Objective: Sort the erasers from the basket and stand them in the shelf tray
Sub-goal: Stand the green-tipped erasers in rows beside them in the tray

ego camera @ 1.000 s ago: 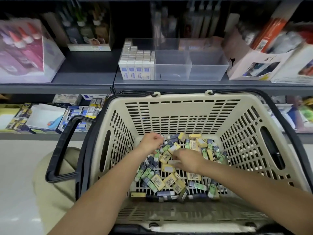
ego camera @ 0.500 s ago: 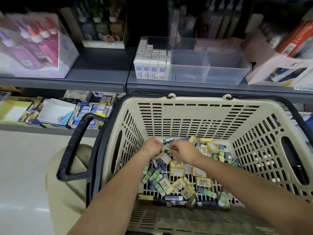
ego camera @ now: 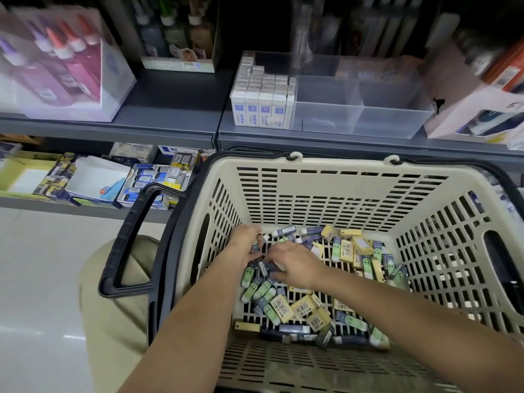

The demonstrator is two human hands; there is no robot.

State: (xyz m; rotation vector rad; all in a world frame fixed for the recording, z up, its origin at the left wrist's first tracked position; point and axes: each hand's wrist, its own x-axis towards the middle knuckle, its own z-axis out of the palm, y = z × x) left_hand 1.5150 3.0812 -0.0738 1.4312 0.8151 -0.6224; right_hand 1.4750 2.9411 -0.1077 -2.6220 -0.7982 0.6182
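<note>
A beige slotted basket (ego camera: 326, 191) with black handles holds several loose erasers (ego camera: 300, 307) in green, yellow and dark blue sleeves. Both hands are down inside it at the left of the pile. My left hand (ego camera: 243, 239) curls its fingers around a dark blue eraser (ego camera: 256, 246). My right hand (ego camera: 295, 263) lies over the pile just right of it, fingertips pinching a dark blue eraser (ego camera: 269, 266). On the shelf above stands a clear tray (ego camera: 363, 109); its left compartment holds upright white and blue erasers (ego camera: 262, 109), and the other compartments show nothing inside.
The grey shelf edge (ego camera: 170, 131) runs just beyond the basket. A box of glue bottles (ego camera: 65, 69) stands at the left, white boxes (ego camera: 467, 109) at the right. A lower shelf holds stationery trays (ego camera: 153, 180). A black basket handle (ego camera: 130, 242) juts left over the pale floor.
Both hands have shifted left in the basket. The right hand has dropped from the blue eraser held up between the hands onto the pile. The camera has moved nearer to the shelf.
</note>
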